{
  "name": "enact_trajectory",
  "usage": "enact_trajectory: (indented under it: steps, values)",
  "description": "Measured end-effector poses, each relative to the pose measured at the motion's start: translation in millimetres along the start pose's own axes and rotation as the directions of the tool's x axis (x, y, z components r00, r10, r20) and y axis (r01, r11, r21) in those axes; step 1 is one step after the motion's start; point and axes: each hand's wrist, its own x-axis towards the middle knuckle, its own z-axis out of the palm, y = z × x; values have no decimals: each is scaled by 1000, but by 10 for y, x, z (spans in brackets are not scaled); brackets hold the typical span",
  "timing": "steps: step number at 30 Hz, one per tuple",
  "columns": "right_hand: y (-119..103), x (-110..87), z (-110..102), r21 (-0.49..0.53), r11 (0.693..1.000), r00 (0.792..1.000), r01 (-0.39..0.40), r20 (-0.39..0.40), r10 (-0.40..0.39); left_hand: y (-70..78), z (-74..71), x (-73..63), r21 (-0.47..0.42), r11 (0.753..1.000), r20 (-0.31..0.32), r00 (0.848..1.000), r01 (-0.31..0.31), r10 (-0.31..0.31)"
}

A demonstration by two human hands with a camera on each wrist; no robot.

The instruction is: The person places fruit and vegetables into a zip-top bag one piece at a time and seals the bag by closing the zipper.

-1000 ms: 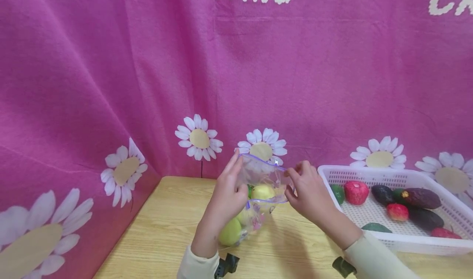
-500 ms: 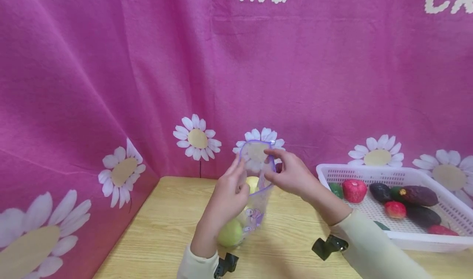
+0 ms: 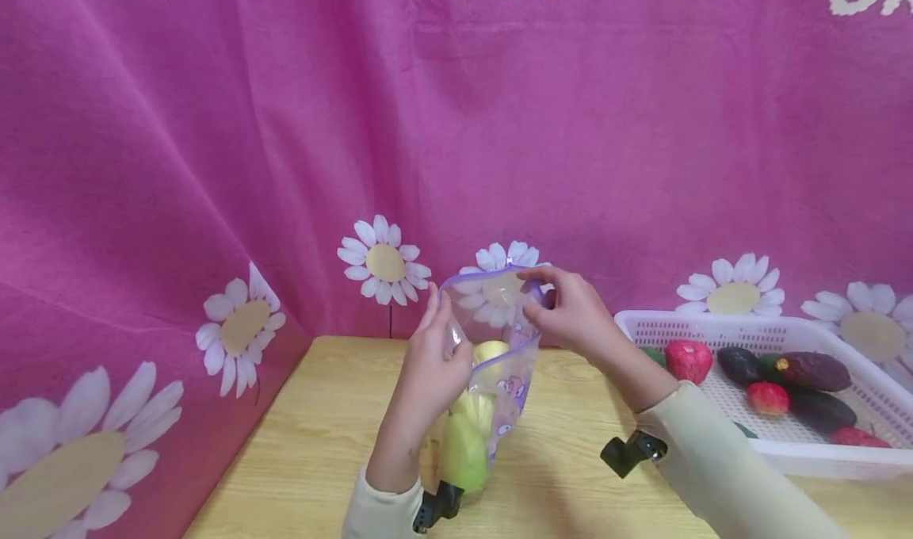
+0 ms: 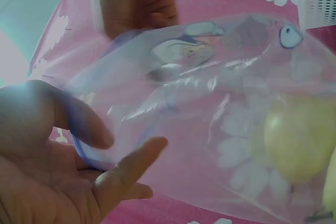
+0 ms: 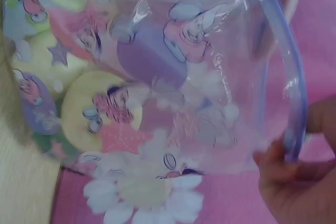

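A clear zip bag (image 3: pixel 515 384) with purple edging and cartoon prints hangs between both hands, its mouth spread apart. Inside lie a green-yellow fruit (image 3: pixel 465 452) low down and a yellow fruit (image 3: pixel 490 354) above it; the right wrist view shows a round yellow fruit (image 5: pixel 79 111) through the film. My left hand (image 3: pixel 431 365) holds the left side of the bag's mouth, thumb and fingers on either side of the film. On the opposite side, my right hand (image 3: pixel 571 309) pinches the purple rim, clearest in the right wrist view. Prints and glare partly hide the contents.
A white perforated basket (image 3: pixel 785 448) stands at the right on the wooden table (image 3: pixel 321 444). It contains a pomegranate-like red fruit (image 3: pixel 688 361), a dark purple fruit (image 3: pixel 813 370) and several others. A pink flowered cloth (image 3: pixel 606 143) hangs close behind.
My right hand has moved left and up with the bag's rim. The mouth has swung round, narrowed and then widened again. My left hand has shifted slightly left and up.
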Motion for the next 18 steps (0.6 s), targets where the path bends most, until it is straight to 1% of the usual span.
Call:
enact_trajectory:
  steps: [2, 3, 5, 6, 8, 10, 14, 16, 18]
  values:
    - [75, -6, -47, -31, 998, 998, -45, -44, 44, 17, 22, -1, -28, 1000, 7, 1000, -5, 5]
    - [106, -15, -65, -57, 997, 997, -57, -53, 54, 25, 34, -1, -42, 999, 16, 1000, -8, 9]
    - [152, -44, -85, -96, 994, 998, -60, -21, 58, 29, 62, 1, -63, 998, 44, 999, -1, 4]
    - [166, -62, -90, -109, 993, 999, -50, 4, 51, 30, 77, 2, -66, 998, 57, 998, 9, -5]
    - [184, -89, -97, -114, 994, 999, -4, 50, 10, 34, 98, 10, -70, 997, 67, 998, 25, -21]
    - [186, -118, -111, -103, 993, 995, 48, 95, -38, 38, 109, 25, -64, 997, 51, 998, 30, -27]
    - [170, -199, -163, -51, 989, 976, 135, 180, -124, 33, 100, 50, -39, 999, 15, 999, 35, -34]
    - [163, -263, -233, -22, 988, 969, 155, 196, -148, 26, 85, 49, -32, 999, 9, 999, 38, -38]
    - [185, -333, -343, -9, 985, 972, 170, 165, -166, 20, 68, 40, -29, 999, 8, 999, 42, -42]
